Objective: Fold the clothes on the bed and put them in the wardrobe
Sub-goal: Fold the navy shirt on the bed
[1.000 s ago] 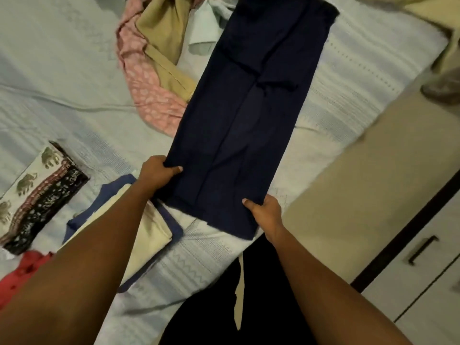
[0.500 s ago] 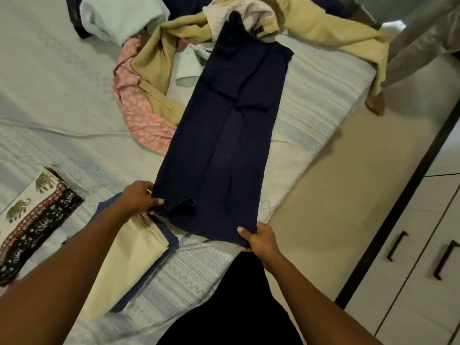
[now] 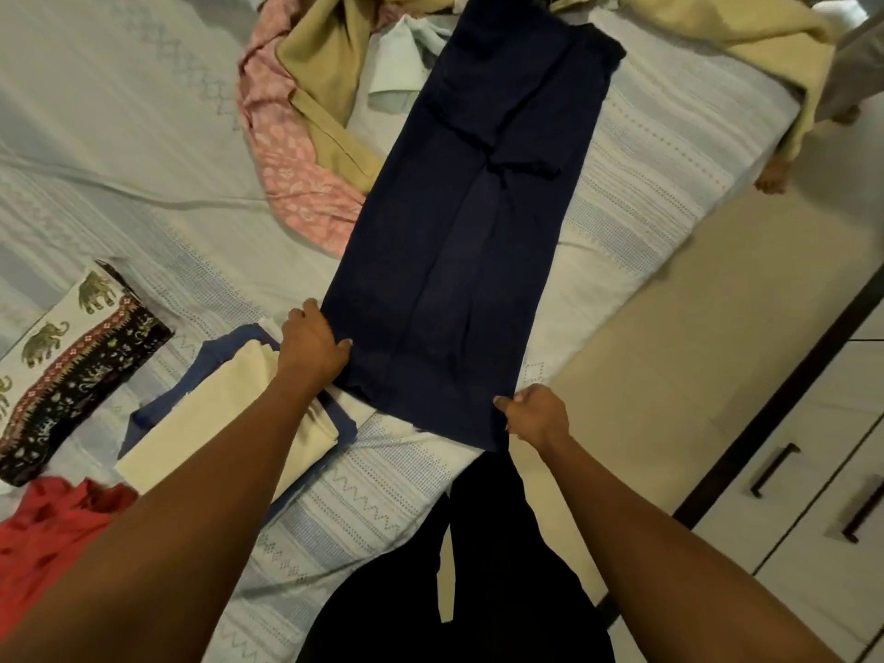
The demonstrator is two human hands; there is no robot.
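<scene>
A long navy blue garment (image 3: 469,222) lies stretched flat on the bed (image 3: 119,136), folded into a narrow strip running away from me. My left hand (image 3: 311,344) grips its near left corner. My right hand (image 3: 533,416) pinches its near right corner at the bed's edge. Left of my left hand sits a folded stack, cream on top of blue (image 3: 225,423). At the far end lies a heap of unfolded clothes: a pink patterned piece (image 3: 292,155), a khaki garment (image 3: 330,74) and a pale blue one (image 3: 406,59).
A folded elephant-print cloth (image 3: 71,361) and a red garment (image 3: 43,533) lie at the left. White wardrobe drawers with dark handles (image 3: 813,495) stand at the right beyond a strip of beige floor (image 3: 669,351). Another person's foot (image 3: 770,177) shows by the bed's far corner.
Both hands have kept hold of the navy garment's near corners and pulled it straight and flat; the lifted, rumpled near edge now lies smooth on the bed.
</scene>
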